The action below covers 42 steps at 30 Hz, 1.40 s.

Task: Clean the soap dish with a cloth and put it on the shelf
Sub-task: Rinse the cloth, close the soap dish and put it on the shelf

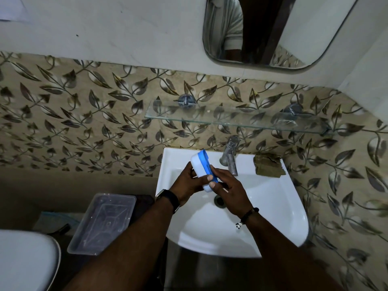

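The soap dish [197, 162] is noted as a rounded white body with a bright blue part running along one long side. It is held on edge and tilted, its upper end leaning toward the wall. It is located in the air over the rear left portion of the white sink [283, 206], just left of the metal tap [228, 154]. No part of it is seen touching the sink. Its inside is turned from view, so its cleanliness cannot be judged.

The left hand [186, 183] is curled round the white body from the left, with the thumb laid across the lower end. The right hand [228, 190] is closed against the blue part from the right, its fingers bent round that edge. The dish is thus grasped by both hands.

The cloth [268, 164], olive-brown and crumpled, is observed lying on the rear right rim of the sink, beside the tap and untouched by either hand. The glass shelf [231, 116] is fixed to the leaf-patterned wall above the tap.
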Available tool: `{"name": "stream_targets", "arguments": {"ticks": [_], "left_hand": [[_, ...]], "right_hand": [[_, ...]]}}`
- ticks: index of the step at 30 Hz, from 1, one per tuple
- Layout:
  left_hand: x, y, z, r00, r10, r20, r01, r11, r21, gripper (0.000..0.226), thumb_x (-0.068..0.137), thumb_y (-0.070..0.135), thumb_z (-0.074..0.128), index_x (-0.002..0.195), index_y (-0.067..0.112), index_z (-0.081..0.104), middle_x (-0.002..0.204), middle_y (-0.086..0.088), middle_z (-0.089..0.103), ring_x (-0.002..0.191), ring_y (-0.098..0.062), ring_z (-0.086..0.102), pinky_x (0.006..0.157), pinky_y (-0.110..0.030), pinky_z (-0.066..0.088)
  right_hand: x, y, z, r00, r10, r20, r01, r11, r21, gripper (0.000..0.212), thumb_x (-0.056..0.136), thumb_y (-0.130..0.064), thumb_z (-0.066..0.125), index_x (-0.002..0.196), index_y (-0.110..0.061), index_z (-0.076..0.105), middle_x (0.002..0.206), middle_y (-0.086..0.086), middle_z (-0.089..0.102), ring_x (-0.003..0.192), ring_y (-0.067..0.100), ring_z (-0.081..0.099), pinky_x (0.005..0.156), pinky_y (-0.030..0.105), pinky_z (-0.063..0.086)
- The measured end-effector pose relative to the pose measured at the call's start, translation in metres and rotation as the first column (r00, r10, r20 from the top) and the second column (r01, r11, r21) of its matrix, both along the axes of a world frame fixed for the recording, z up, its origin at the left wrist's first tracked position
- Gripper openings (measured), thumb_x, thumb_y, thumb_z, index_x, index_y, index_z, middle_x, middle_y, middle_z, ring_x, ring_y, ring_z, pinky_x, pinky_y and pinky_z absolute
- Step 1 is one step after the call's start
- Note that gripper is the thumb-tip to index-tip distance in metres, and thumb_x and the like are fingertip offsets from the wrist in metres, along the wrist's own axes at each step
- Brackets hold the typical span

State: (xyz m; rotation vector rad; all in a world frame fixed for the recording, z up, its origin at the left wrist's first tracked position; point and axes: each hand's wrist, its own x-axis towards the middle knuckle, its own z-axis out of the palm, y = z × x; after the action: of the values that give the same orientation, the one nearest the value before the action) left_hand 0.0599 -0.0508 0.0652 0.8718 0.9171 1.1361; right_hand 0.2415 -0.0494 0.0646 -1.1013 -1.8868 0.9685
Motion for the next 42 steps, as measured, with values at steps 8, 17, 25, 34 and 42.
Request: {"name": "stream_targets", "arguments": {"ticks": [8,17,25,34,42], "left_hand": [[0.005,0.007,0.009,0.995,0.070,-0.075,-0.063,0.994,0.088,0.075,0.075,0.024,0.084,0.131,0.053,0.043,0.124,-0.001,0.060,0.111,-0.021,0.064,0.076,-0.045,0.061],[0.006,0.016,0.028,0.891,0.406,-0.202,-0.356,0.902,0.245,0.059,0.089,0.057,0.053,0.080,-0.002,0.058,0.074,-0.018,0.062,0.067,-0.014,0.057,0.066,-0.027,0.049],[0.010,0.020,0.032,0.834,0.543,-0.098,-0.547,0.837,-0.015,0.060,0.086,0.071,0.049,0.049,0.026,0.061,0.054,0.005,0.061,0.055,-0.013,0.058,0.057,-0.027,0.046],[0.019,0.014,0.038,0.880,0.473,-0.049,-0.461,0.874,0.155,0.041,0.100,0.053,0.044,0.086,0.024,0.070,0.082,-0.002,0.071,0.076,-0.018,0.070,0.064,-0.030,0.056],[0.016,0.014,0.059,0.952,0.267,-0.150,-0.178,0.882,0.437,0.045,0.086,0.024,0.072,0.128,0.024,0.057,0.124,0.002,0.064,0.101,-0.011,0.064,0.082,-0.028,0.054]], "right_hand": [[-0.007,-0.006,-0.007,0.975,-0.133,0.178,0.096,0.975,0.199,0.075,0.086,-0.034,0.074,0.150,-0.033,0.036,0.133,-0.015,0.054,0.121,0.007,0.051,0.100,0.023,0.045],[0.000,-0.007,-0.008,0.989,-0.036,0.142,0.022,0.994,0.103,0.064,0.080,-0.031,0.073,0.137,-0.046,0.046,0.129,-0.035,0.053,0.117,0.006,0.056,0.086,0.043,0.058],[-0.005,-0.011,-0.001,0.998,-0.035,0.051,0.032,0.997,0.065,0.050,0.083,-0.037,0.072,0.123,-0.048,0.045,0.113,-0.029,0.060,0.099,0.007,0.064,0.078,0.033,0.060],[0.003,0.002,0.023,0.941,-0.182,-0.286,0.208,0.976,0.066,0.054,0.096,-0.023,0.062,0.147,-0.026,0.043,0.145,-0.005,0.053,0.129,0.015,0.057,0.097,0.034,0.055],[0.018,0.022,0.067,0.832,-0.323,-0.451,0.354,0.935,-0.017,0.036,0.094,-0.039,0.061,0.130,-0.034,0.061,0.107,-0.008,0.074,0.084,0.012,0.073,0.058,0.035,0.061]]}}
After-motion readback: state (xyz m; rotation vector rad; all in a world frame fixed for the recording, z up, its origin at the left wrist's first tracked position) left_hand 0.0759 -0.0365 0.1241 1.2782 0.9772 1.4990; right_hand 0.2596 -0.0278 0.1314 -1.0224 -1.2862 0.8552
